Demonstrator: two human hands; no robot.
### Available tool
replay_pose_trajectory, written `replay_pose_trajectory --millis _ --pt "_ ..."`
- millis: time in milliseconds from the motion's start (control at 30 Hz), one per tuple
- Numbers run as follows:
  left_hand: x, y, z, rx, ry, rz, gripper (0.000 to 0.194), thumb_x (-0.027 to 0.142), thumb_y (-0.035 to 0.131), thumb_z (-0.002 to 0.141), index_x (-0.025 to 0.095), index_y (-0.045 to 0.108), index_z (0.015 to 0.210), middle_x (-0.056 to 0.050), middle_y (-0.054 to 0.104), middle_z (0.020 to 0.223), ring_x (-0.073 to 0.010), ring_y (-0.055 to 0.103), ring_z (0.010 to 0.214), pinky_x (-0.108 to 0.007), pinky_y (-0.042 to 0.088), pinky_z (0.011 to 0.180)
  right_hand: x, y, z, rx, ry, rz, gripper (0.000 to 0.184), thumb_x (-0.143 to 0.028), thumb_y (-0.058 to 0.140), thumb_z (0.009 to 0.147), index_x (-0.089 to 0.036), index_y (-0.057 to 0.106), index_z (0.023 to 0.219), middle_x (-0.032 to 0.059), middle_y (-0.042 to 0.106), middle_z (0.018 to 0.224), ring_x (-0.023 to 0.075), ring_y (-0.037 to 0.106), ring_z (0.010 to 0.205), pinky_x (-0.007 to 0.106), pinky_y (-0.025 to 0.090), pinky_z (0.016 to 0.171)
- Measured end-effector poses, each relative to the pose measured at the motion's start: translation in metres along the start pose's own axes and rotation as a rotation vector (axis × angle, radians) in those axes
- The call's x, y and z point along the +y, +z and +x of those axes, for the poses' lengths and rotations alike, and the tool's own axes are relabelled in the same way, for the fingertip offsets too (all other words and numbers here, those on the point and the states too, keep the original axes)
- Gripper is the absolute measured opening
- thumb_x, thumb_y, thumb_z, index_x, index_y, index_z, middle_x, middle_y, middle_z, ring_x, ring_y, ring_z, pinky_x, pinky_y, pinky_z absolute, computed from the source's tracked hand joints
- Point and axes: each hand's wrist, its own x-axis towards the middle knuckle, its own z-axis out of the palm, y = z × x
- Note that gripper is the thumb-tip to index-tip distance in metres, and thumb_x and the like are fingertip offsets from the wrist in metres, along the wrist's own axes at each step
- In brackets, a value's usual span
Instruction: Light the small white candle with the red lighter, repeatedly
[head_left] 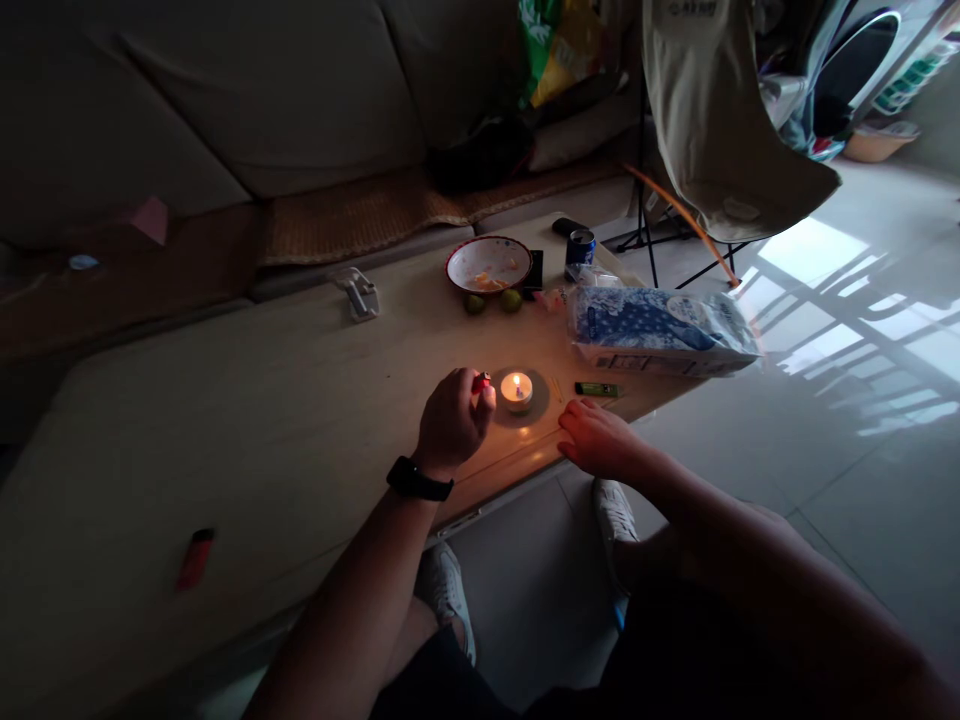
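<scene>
Left hand (452, 421): fingers closed around a red lighter (481, 382), gripping it near the fingertips, its top end pointing toward the tealight (516, 391). The lighter sat just beside the tealight without touching it. The hand hid the thumb, so its place on the lighter could not be told. The tealight was lit, with a small flame, and stood on a dark round saucer (534, 408) just past the left fingertips. Judged from this grip, holding the lighter low and keeping the knuckles beside the flame, not above it, seemed the sound way to work.

Right hand (598, 443): open, fingers spread and resting on the table (262, 400) near its edge, right of the saucer. Thin sticks (556, 388) and a green lighter (597, 390) lay just beyond those fingers.

Farther from the fingers stood a wrapped pack (660, 332), a can (580, 248), a bowl (487, 264) and two limes (493, 302). A second red lighter (196, 558) lay well left of the left hand. A black watch (419, 479) circled the left wrist.
</scene>
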Motion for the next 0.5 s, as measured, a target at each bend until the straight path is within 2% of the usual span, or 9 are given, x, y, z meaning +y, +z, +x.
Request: replay_pose_trajectory --millis 133,233,500 --pt "-0.004 -0.007 -0.008 0.008 -0.138 -0.213 0.027 0.039 0.034 0.105 0.022 0.050 0.092 -0.003 0.057 0.082 -0.0157 0.052 0.071 -0.032 0.044 0.068 0.000 -0.001 -0.001 0.000 0.017 0.015 0.021 -0.034 0.062 0.093 -0.015 0.066 0.102 0.0157 0.063 0.116 0.0289 0.054 0.114 0.038 0.044 0.099" --pt "-0.008 -0.013 -0.015 0.020 -0.183 -0.296 0.029 0.040 0.033 0.106 0.022 0.050 0.090 -0.001 0.054 0.077 -0.0147 0.049 0.067 -0.031 0.043 0.066 0.000 -0.001 -0.001 -0.003 0.017 0.018 0.023 -0.035 0.062 0.093 -0.016 0.066 0.104 0.0156 0.063 0.116 0.0290 0.053 0.113 0.039 0.044 0.099" --pt "-0.029 -0.023 -0.035 -0.025 -0.199 -0.261 0.028 0.041 0.038 0.105 0.023 0.047 0.086 0.001 0.050 0.073 -0.0137 0.047 0.065 -0.029 0.040 0.062 0.001 0.001 0.000 0.005 0.018 0.007 0.025 -0.035 0.062 0.094 -0.014 0.067 0.105 0.0158 0.063 0.116 0.0285 0.054 0.113 0.037 0.044 0.099"
